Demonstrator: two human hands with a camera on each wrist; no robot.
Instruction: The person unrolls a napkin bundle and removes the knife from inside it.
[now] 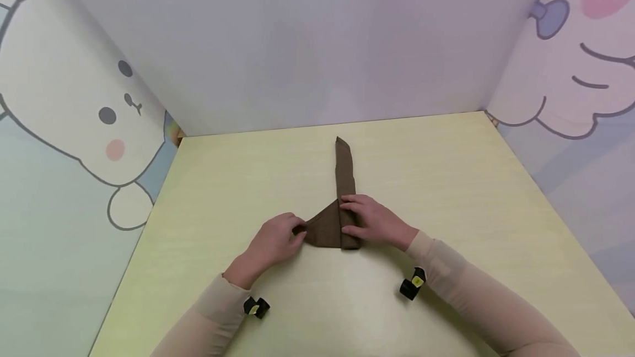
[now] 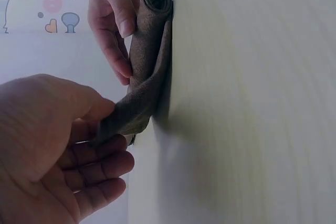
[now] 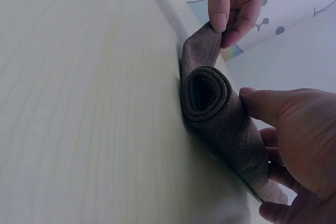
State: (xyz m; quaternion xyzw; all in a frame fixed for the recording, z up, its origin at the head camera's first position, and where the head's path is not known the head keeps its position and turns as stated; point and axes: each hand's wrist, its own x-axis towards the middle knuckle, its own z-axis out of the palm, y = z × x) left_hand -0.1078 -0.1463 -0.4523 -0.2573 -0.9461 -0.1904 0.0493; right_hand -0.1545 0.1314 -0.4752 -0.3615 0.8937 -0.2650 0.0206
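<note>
Head: between cartoon-printed walls (image 1: 74,98), on a pale wood-grain counter (image 1: 446,180), the left hand (image 1: 275,241) pinches a flap (image 1: 324,230) of brown cloth (image 1: 344,172); the right hand (image 1: 379,222) grips its roll (image 1: 350,241). Left wrist: the pinched corner (image 2: 111,121) blurs, perhaps folded. Right wrist: the right hand partly hides the roll.

Room between cloth strip (image 1: 344,172) and side walls (image 1: 570,164)

Left hand (image 1: 273,240) partly hides cloth (image 1: 328,227)
</note>
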